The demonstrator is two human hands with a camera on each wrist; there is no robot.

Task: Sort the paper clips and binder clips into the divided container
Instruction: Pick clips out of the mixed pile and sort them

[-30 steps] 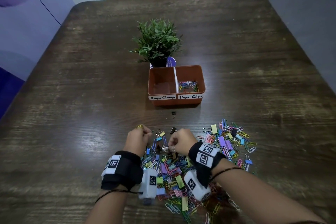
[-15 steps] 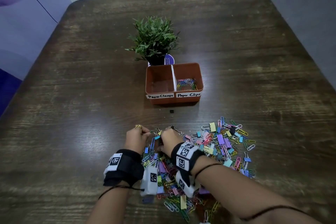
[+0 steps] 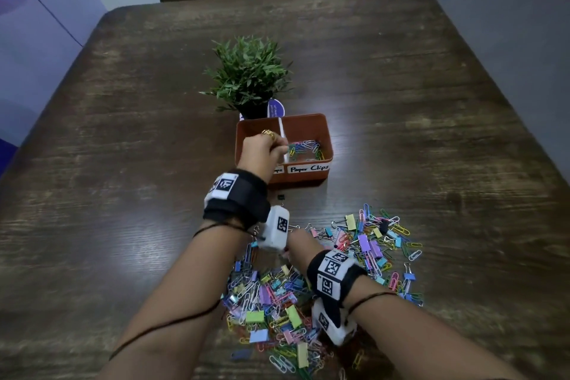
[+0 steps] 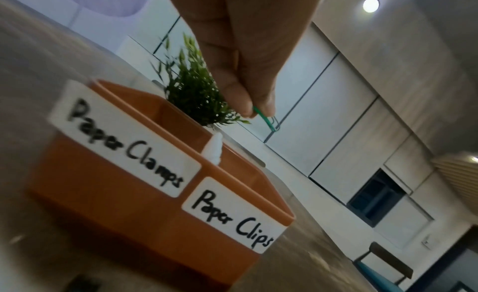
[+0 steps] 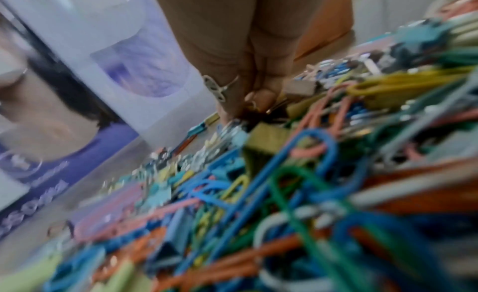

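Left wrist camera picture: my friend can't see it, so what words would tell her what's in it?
A hand pinches a green paper clip above an orange box with two sections, labelled "Paper Clamps" and "Paper Clips". A small green plant stands behind the box.

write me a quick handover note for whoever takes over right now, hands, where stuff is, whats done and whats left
Left hand: pinches a green paper clip above the orange divided container, near its white divider.
Right hand: down in the mixed pile of clips on the table; its grip is too blurred to tell.
Done: some paper clips lie in the "Paper Clips" compartment.
Left: the "Paper Clamps" compartment shows nothing in the part visible; most of the pile is unsorted. One small black binder clip lies alone just in front of the container.
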